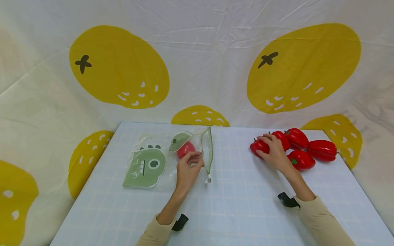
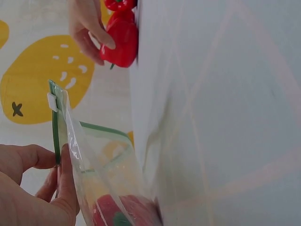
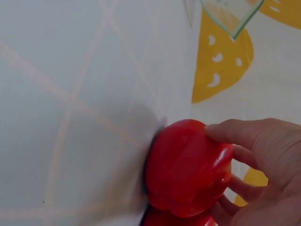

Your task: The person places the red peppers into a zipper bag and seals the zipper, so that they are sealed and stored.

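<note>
A clear zip bag [image 1: 143, 171] with green dinosaur prints lies on the table, its green-edged mouth facing right. My left hand [image 1: 188, 172] pinches the upper side of that mouth between thumb and fingers, and in the left wrist view the mouth stands apart. Inside the bag is a red bell pepper [image 1: 186, 149], seen through the plastic. On the right, my right hand [image 1: 275, 152] grips the leftmost loose red bell pepper [image 3: 186, 169], thumb on one side and fingers round the other. This pepper appears to rest on the table, close against another one.
Several more red bell peppers [image 1: 321, 150] are clustered right of my right hand, near the back right of the table [image 1: 234, 205]. Behind the table hangs a white cloth [image 1: 209, 75] printed with yellow fruit. Black straps or mounts [image 1: 287, 200] sit at both wrists.
</note>
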Available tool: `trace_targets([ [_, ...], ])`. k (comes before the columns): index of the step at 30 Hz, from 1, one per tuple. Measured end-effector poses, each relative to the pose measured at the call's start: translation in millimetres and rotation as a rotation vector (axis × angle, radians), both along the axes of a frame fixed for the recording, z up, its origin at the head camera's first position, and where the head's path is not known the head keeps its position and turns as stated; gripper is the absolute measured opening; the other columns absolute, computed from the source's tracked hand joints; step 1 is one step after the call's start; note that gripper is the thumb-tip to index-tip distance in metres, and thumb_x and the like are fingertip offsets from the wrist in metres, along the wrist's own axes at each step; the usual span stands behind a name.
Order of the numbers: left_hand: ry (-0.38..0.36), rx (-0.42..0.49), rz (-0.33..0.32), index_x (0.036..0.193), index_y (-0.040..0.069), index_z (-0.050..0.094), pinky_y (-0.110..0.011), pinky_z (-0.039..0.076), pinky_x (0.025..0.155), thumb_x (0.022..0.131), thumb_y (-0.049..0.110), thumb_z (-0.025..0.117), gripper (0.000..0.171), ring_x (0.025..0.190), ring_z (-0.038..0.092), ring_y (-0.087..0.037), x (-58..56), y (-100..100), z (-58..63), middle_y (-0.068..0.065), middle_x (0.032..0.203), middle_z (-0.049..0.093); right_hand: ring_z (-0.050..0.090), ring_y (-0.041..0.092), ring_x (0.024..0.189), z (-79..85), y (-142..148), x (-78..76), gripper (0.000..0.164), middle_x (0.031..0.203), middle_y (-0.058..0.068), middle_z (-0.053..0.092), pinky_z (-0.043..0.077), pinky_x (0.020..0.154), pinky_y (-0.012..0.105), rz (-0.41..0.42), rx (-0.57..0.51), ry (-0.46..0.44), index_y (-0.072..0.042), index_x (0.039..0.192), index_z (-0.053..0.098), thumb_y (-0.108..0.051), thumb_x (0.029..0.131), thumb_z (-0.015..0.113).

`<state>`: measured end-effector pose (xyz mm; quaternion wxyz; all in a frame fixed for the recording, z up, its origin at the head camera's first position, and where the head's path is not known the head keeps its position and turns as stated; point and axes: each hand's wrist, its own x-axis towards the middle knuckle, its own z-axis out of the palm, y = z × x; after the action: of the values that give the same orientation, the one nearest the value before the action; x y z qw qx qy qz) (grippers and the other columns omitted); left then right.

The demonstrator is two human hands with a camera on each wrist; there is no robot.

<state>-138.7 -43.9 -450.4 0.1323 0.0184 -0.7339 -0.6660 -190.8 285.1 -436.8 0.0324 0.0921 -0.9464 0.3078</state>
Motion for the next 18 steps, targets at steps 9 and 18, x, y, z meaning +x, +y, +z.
trace_targets([
  [9, 0.007, 0.013, -0.006, 0.1, -0.001, 0.076, -0.016, 0.056, 0.066, 0.085, -0.006, 0.071, 0.016, 0.079, 0.071, -0.024, -0.4, -1.5, -1.0, -0.014, 0.091, 0.073, 0.035, 0.052, 0.136, 4.4, 4.0, 1.9, 0.06, 0.146, 0.031, 0.044, 0.05, 0.091, 0.071, 0.001, 0.011, 0.032, 0.001, 0.133, 0.06, -0.003, 0.079, 0.085],
  [18, -0.009, 0.011, -0.017, 0.101, 0.0, 0.076, -0.016, 0.056, 0.067, 0.086, -0.006, 0.071, 0.016, 0.079, 0.07, -0.024, 1.5, -2.7, -0.1, -0.014, 0.092, 0.073, 0.046, 0.048, 0.127, 2.8, 4.0, 4.4, 0.056, 0.137, 0.029, 0.054, 0.052, 0.088, 0.07, -0.007, -0.038, 0.133, 0.0, 0.131, 0.062, -0.008, 0.08, 0.086],
])
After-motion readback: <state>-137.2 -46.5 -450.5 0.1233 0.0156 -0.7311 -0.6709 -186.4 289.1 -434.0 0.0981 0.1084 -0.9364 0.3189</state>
